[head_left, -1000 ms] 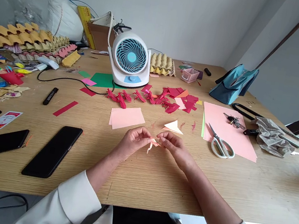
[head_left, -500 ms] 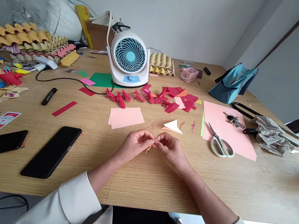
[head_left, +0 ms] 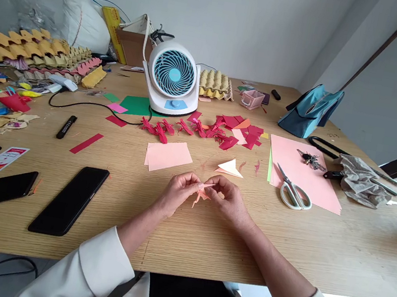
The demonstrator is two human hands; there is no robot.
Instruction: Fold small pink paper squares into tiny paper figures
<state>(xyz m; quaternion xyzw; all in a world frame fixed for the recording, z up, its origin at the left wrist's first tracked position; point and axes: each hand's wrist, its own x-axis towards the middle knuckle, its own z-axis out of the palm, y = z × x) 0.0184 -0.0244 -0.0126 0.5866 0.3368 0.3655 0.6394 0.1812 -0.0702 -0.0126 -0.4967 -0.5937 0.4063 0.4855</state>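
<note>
Between my hands is a small folded pink paper piece (head_left: 203,194), with thin points hanging below the fingertips. My left hand (head_left: 179,192) pinches it from the left, and my right hand (head_left: 227,199) pinches it from the right. Just beyond my right hand lies a pale folded paper (head_left: 231,167). Flat pink paper rectangles (head_left: 169,156) rest beyond my left hand. Further back, several red folded paper pieces (head_left: 199,128) form a row in front of the fan.
A white fan (head_left: 173,75) stands at the back. On the right are scissors (head_left: 294,195), pink sheets (head_left: 315,184), keys (head_left: 312,161) and a blue bag (head_left: 309,112). On the left lie a black phone (head_left: 69,200), a marker (head_left: 66,127) and egg cartons (head_left: 27,49).
The folded pink paper shows more between my fingers, with its points spread lower and a thin tip now visible above. My hands have barely shifted.
</note>
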